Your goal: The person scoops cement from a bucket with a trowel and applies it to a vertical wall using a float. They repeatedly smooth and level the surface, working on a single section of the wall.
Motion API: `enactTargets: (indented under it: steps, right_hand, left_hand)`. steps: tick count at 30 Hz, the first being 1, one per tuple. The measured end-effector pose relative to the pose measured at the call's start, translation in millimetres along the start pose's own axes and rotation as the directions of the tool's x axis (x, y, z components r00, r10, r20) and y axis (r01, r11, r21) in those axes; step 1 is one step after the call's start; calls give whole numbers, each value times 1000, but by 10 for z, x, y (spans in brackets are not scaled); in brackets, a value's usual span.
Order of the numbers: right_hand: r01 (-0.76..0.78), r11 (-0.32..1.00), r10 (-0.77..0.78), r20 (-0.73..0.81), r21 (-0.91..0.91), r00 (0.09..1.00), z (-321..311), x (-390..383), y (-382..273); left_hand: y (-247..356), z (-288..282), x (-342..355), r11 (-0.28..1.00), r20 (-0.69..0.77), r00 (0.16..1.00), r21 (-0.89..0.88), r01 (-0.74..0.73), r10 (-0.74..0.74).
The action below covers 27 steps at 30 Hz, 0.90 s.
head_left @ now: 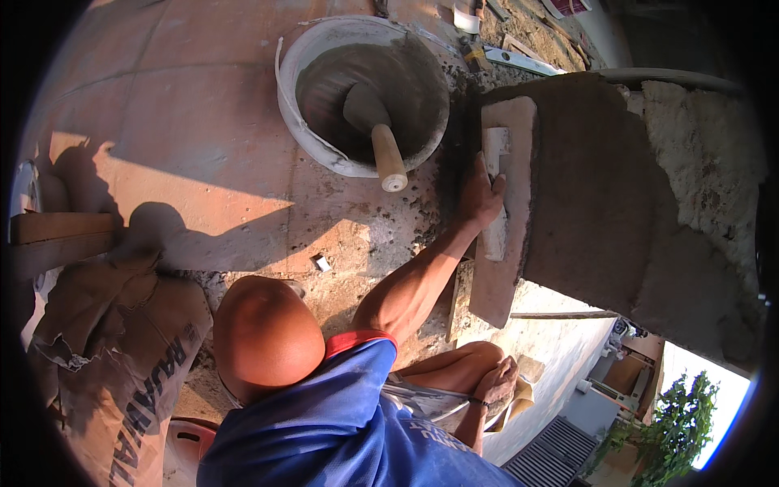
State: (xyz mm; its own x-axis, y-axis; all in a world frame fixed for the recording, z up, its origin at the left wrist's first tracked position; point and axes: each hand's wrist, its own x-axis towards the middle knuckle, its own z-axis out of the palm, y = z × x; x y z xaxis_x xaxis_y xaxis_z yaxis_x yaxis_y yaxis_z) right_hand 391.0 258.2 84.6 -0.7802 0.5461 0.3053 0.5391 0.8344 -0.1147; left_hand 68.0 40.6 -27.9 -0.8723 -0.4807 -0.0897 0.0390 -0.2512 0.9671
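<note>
Right of the bucket, a co-worker's hand grips the float, probably best kept flat with even pressure, while the wearer's hands, out of view, can't be judged.

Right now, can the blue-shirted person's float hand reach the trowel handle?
Likely yes: the trowel handle juts over the bucket rim, with nothing visibly between. But the hand grips the plastering float, so must let go first.

Bucket at upper centre, a trowel resting in its mortar; right of it, a float under a co-worker's fingers, along the left part of the plastered surface. Spirit level above the float; sack, lower left.
</note>
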Motion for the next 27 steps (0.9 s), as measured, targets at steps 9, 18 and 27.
enactTargets:
  steps: [9,18,27]
  right_hand:
    - [-18,1000,17,-72,-25,997,-130,-126,39]
    - [-23,998,27,-92,52,995,-162,-76,-106]
    - [29,998,-23,-130,47,991,-127,-199,310]
  left_hand:
    - [241,-31,-475,994,129,991,-94,50,-37]
    - [-134,-116,-147,993,83,990,-17,114,-112]
    - [427,-45,-1083,960,152,949,-16,280,-275]
